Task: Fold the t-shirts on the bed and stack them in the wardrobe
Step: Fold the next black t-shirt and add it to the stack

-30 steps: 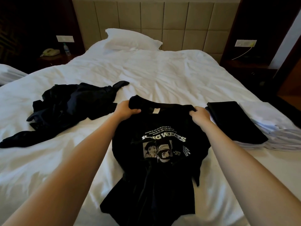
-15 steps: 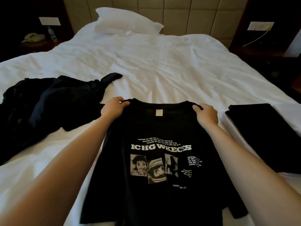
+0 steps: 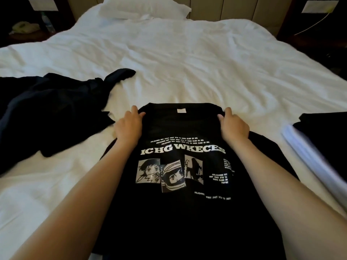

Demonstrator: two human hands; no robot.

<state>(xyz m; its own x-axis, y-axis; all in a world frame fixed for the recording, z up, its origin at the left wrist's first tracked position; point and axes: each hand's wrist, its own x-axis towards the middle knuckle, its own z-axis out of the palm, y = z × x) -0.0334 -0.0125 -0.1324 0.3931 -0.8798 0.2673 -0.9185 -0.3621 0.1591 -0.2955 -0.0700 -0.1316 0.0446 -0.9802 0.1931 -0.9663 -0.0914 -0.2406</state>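
The left hand (image 3: 129, 127) and right hand (image 3: 234, 127) grip one t-shirt (image 3: 180, 132) at its shoulders. One dark heap (image 3: 47, 113) at nine o'clock, one pillow (image 3: 144, 8) at twelve.

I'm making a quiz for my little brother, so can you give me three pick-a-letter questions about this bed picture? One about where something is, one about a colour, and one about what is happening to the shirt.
1. Where is the crumpled dark heap from the printed t-shirt?
A) on a chair
B) to its left
C) under it

2. What colour is the bed sheet?
A) white
B) red
C) green

3. What are the left grip and right grip doing?
A) lying flat on the sheet
B) lifting a cup
C) holding the t-shirt's shoulders

Answers:
1 B, the heap lies on the sheet left of the shirt.
2 A, the sheet is plain white.
3 C, each grip's fingers curl round a shoulder by the collar.
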